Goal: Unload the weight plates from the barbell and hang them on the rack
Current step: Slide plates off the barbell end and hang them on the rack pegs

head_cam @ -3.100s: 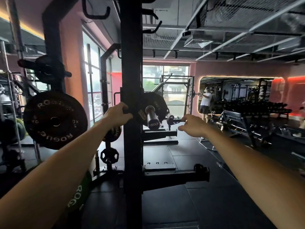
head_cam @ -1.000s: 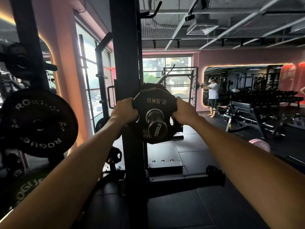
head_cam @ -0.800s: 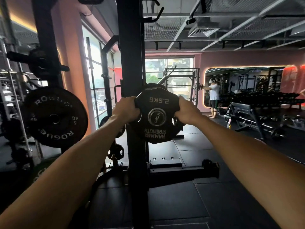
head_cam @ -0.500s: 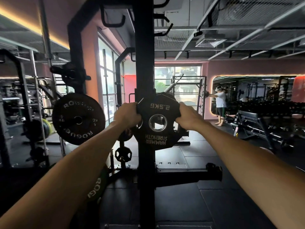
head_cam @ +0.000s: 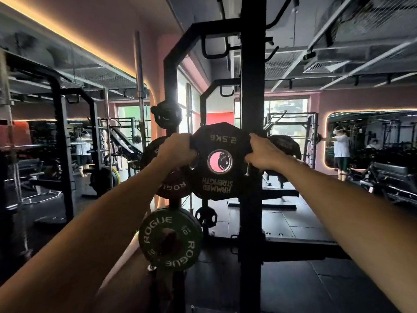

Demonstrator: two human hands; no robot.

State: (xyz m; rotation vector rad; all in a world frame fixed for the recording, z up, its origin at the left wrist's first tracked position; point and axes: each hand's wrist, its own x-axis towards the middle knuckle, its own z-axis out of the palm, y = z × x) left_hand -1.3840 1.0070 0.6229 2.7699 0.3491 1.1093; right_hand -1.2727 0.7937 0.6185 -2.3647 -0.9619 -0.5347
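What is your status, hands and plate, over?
Left hand and right hand grip 2.5 kg plate, off any peg. Rack upright close behind. Green Rogue plate hangs below.

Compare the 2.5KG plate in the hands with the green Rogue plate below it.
The 2.5KG plate is black with angular edges; the green Rogue plate is round. The left hand and right hand grip the black one; the green one hangs on the rack. Both have centre holes.

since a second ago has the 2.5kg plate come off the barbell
Yes. The 2.5kg plate, gripped by both hands, is clear of the sleeve that filled its hole, and has shifted left across the black rack upright.
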